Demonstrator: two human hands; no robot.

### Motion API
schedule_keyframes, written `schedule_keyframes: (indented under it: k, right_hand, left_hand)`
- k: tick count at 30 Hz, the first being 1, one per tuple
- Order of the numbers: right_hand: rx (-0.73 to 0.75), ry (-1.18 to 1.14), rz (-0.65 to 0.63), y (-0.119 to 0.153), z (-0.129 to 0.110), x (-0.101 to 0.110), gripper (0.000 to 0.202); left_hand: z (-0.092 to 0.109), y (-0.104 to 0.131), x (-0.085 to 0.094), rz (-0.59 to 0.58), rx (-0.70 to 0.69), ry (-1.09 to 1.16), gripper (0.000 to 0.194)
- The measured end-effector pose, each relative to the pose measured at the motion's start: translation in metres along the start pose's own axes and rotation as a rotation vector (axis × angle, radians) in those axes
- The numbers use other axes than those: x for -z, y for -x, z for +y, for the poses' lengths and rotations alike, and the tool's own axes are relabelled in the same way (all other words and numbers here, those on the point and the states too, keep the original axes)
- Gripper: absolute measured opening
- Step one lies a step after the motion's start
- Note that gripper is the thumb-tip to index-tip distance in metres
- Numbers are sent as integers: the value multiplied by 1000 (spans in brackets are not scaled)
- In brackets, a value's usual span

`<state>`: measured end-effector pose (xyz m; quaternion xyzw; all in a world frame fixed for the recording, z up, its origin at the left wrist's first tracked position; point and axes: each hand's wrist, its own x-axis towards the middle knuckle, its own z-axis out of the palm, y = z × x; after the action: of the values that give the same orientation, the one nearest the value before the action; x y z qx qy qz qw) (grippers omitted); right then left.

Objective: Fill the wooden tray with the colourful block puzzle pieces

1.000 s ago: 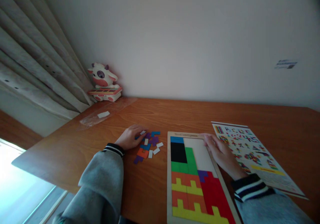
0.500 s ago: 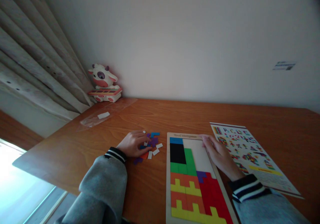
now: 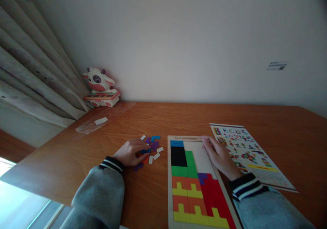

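My left hand (image 3: 131,152) is over a small pile of loose puzzle pieces, with thumb and fingers closed around a blue puzzle piece (image 3: 145,151); its full shape is hidden. Purple (image 3: 154,146), orange (image 3: 145,160) and white pieces (image 3: 156,156) lie around the fingertips, along with another blue piece (image 3: 155,138). To the right is a wooden puzzle board (image 3: 169,188), partly filled with yellow, orange, red, green, black, blue and purple pieces. Its upper right part shows bare white base. My right hand (image 3: 220,155) grips the board's upper right edge, thumb side on the frame.
A printed pattern sheet (image 3: 268,167) lies right of the board, partly behind my right hand. A clear plastic bag (image 3: 88,126) with a white label rests at the left. A toy cow with a keyboard (image 3: 101,87) stands at the back left corner, near the curtain (image 3: 33,58).
My left hand has shifted slightly within the pile, uncovering a white piece at its far side and more of the blue one. My right hand stays on the board. The view has turned slightly right.
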<state>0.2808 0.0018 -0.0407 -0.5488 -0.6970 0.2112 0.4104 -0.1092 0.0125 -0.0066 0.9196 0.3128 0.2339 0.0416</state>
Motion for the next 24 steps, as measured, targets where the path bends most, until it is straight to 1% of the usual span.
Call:
schedule_keyframes:
  k: [3,5,8,10,15,18,21,24]
  right_hand:
    - [202,94,-44,1,-10,2,35]
    - [324,150,-108,-1,-20,2,35]
    - [418,227,-170,-4,-30,-4,42]
    - [452,261,-197,-5,-32,-10,47]
    - [478,291,-243,-4,-27,-18,57]
    - [469,270,-250,-4,-26,-17,54]
    - [426,213,-198,-4,-22,-16,43]
    - [315,172,-95,-5,-14,-12,37]
  left_hand:
    - [0,0,2,5,12,12,20]
    - [-1,0,2,9,8,29,19]
    - [-3,1,2,16,2,40,19]
    - [-4,1,1,13,5,36,19]
    - [-7,-4,-2,32,9,27,16]
    - [-10,-9,-2,51,-16,28,16]
    - [-13,-13,0,40,-30,28,19]
    - [-15,-14,3,-23,-44,25,23]
